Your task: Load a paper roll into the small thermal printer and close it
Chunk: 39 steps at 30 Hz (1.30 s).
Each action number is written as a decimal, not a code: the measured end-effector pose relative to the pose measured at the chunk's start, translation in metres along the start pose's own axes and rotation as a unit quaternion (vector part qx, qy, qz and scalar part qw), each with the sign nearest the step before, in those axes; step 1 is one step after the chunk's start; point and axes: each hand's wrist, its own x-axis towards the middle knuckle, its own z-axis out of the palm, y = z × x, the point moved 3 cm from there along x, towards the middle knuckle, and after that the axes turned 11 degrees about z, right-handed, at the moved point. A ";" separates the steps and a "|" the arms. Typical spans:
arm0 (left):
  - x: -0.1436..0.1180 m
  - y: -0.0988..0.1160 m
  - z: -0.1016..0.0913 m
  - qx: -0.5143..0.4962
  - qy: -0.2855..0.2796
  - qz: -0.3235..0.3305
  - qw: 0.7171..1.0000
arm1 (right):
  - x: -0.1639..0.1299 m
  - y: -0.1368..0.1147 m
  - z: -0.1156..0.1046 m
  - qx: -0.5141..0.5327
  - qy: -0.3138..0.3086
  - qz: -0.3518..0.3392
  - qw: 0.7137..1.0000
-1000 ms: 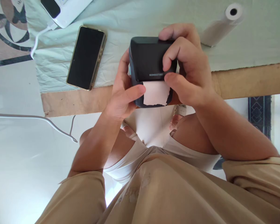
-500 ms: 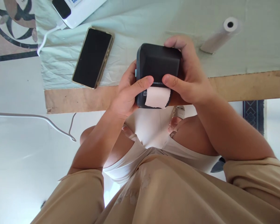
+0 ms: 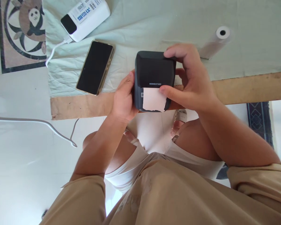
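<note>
Far to my left a white power bank [image 3: 85, 18] lies on the pale green cloth [image 3: 248, 47] that covers the tabletop [image 3: 248, 87], a white cable [image 3: 53, 51] plugged into its near end and trailing off the cloth's edge. Just beside it, closer to me, a black phone [image 3: 95, 67] with a gold rim lies face up and dark, well apart from my hands. My left hand [image 3: 123, 100] cups the left side of the small black label printer [image 3: 154, 75]; its fingers are wrapped behind and under the body where I cannot see them, the thumb lying along the left edge, so the hand is clamped on the printer. The printer sits between both hands, held over the near edge of the tabletop above my lap, its lid toward me. A short strip of white paper [image 3: 154, 99] with a ragged torn end sticks out of the slot and lies over the front face. My right hand [image 3: 193, 79] grips the printer's right side: fingers curled over the far top corner, thumb pressed at the right edge just beside the paper. Beyond that hand, farther right, a white paper roll [image 3: 214, 42] lies on the cloth, its open core facing me.
</note>
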 end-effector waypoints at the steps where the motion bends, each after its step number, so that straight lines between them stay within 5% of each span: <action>1: 0.000 0.000 -0.002 0.012 0.002 0.012 1.000 | 0.000 -0.002 -0.002 -0.007 -0.003 -0.005 1.000; 5: 0.003 -0.001 -0.006 0.028 0.020 0.011 0.999 | 0.001 -0.007 -0.006 -0.047 0.016 -0.027 0.998; 10: 0.004 0.001 0.001 -0.002 -0.024 -0.036 0.999 | 0.004 -0.016 -0.011 -0.047 0.181 -0.096 0.978; 15: 0.002 0.003 0.005 0.000 -0.061 -0.002 0.998 | 0.009 -0.013 -0.014 0.030 0.280 -0.074 0.957; 17: 0.001 0.003 0.004 0.006 -0.070 -0.003 0.998 | 0.009 -0.015 -0.013 -0.064 0.263 -0.075 0.960; 21: 0.000 0.004 0.002 0.031 -0.100 -0.012 0.994 | 0.007 -0.022 -0.009 -0.291 0.104 0.015 0.951; 25: -0.002 0.004 0.001 0.049 -0.108 -0.005 0.993 | 0.005 -0.027 -0.010 -0.361 -0.047 0.134 0.922; 29: -0.003 0.002 0.001 0.054 -0.094 0.004 0.994 | 0.005 -0.026 -0.016 -0.229 -0.075 0.119 0.963; 32: -0.001 0.001 0.002 0.042 -0.089 0.023 0.995 | 0.007 -0.022 -0.023 -0.008 -0.050 0.136 0.989; 36: 0.003 0.000 -0.002 0.014 -0.045 0.035 0.998 | 0.016 -0.012 -0.031 0.290 0.047 0.204 0.934; 39: 0.005 0.001 -0.007 0.005 0.013 0.025 1.000 | 0.021 0.007 -0.030 0.304 0.128 0.264 0.907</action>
